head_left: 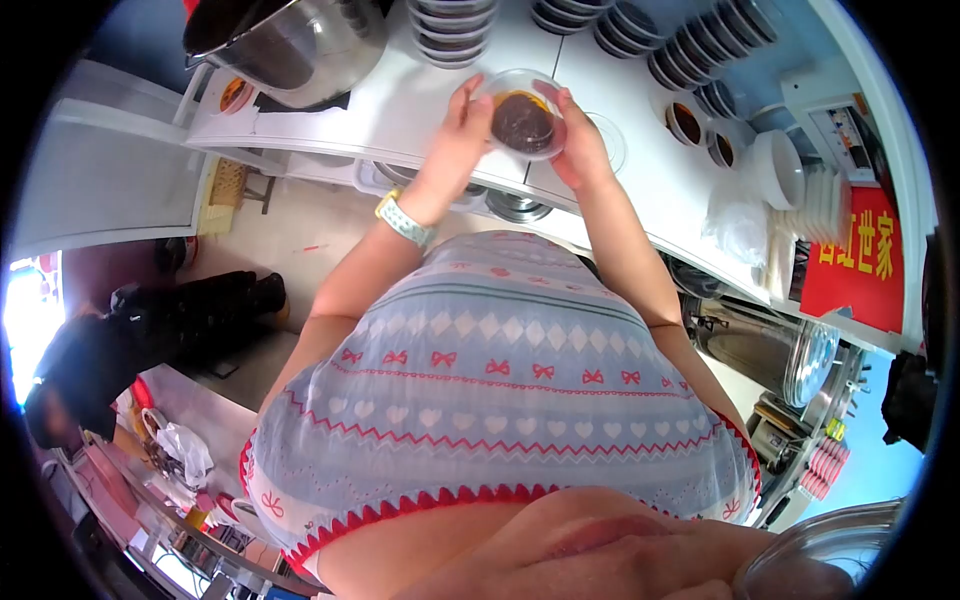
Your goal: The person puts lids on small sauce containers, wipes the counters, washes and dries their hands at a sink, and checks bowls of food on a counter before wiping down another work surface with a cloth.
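Between both hands, a clear round plastic bowl (523, 125) with dark brown contents and an orange-yellow streak near its far rim is held over the white counter. My left hand (466, 125) grips its left side, with a watch on that wrist. Around the right side curl the fingers of my right hand (580, 140). A clear round lid (610, 145) lies on the counter just beyond my right hand. Behind the bowl stands a stack of dark-filled containers (450, 35).
A large metal pot (300, 50) stands at the counter's left, near a small orange-filled bowl (235, 96). More stacked containers (710, 45) line the back right, with two dark-filled tubs (684, 124) before them. White bowls (775, 170) sit farther right. A person in black (180, 325) is at left.
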### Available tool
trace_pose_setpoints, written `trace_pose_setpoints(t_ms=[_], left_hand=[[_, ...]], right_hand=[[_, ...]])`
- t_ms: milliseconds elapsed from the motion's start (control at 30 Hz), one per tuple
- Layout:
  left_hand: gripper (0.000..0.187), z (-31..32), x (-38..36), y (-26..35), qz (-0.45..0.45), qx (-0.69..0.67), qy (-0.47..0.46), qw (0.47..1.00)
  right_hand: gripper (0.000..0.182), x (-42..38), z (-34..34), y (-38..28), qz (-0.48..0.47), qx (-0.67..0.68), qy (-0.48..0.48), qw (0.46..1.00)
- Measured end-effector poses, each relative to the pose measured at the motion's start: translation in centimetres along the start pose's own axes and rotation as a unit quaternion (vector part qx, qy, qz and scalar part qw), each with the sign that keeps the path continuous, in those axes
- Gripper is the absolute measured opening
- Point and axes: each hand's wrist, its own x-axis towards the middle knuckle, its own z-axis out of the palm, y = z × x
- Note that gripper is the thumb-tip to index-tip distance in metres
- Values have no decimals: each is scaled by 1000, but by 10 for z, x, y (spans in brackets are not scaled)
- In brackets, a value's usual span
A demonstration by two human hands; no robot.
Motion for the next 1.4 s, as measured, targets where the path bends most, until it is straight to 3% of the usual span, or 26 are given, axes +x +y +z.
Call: trace_pose_setpoints(t_ms=[33,100,167,200,300,333,367,467,600,667,700,767,867,1033,1100,1167,1233,1300,1367,1400], left_hand=[[42,7,-5,-3,9,43,72,996],[41,9,-11,-4,4,-11,74,997],[39,-14,-2,-7,64,84,37,994],[39,-25,2,-5,86,148,16,985],[37,-26,-3,8,65,199,-46,977],[41,-26,0,1,67,104,-32,992],[41,-21,-4,-6,69,104,-29,992],[54,-13,-17,-15,118,169,109,973],[62,-41,-11,-3,36,74,18,996],[61,-56,-6,2,-75,4,-86,993],[61,-53,-8,3,-76,5,-85,993],[60,-38,-18,5,-8,-14,49,999],[58,-15,-26,-10,26,-19,93,995],[50,-55,-18,-1,-39,-88,72,993],[49,-77,-20,17,-129,-61,64,988],[49,-98,-18,17,-117,-14,78,990],[48,-115,-11,15,-116,59,182,975],[50,-122,-7,20,-114,96,204,968],[52,-127,-2,26,-70,271,184,942],[42,-131,2,16,-36,315,231,920]], right_hand=[[43,7,-8,8,-40,16,17,999],[44,2,0,11,-84,2,22,996],[44,-5,4,8,-47,5,11,999],[44,-6,-1,0,16,14,-15,1000],[45,-6,18,-2,62,-61,-18,996],[46,-1,17,4,-15,-105,-9,994],[46,2,18,8,-14,-107,-13,994],[47,4,28,14,-53,-18,16,998],[47,3,33,10,-14,13,3,1000],[47,0,45,-9,90,-4,-22,996],[47,4,44,-4,91,-4,-23,996],[47,14,39,10,47,-19,-22,998],[47,15,47,20,-2,50,20,999],[47,27,32,28,7,44,-58,997],[42,38,38,16,90,-45,1,995],[41,72,35,14,87,-54,26,994],[39,107,31,20,88,-67,84,990],[38,133,36,26,71,-79,101,989],[37,145,41,26,49,-94,115,988],[37,148,43,25,46,-97,110,988]])
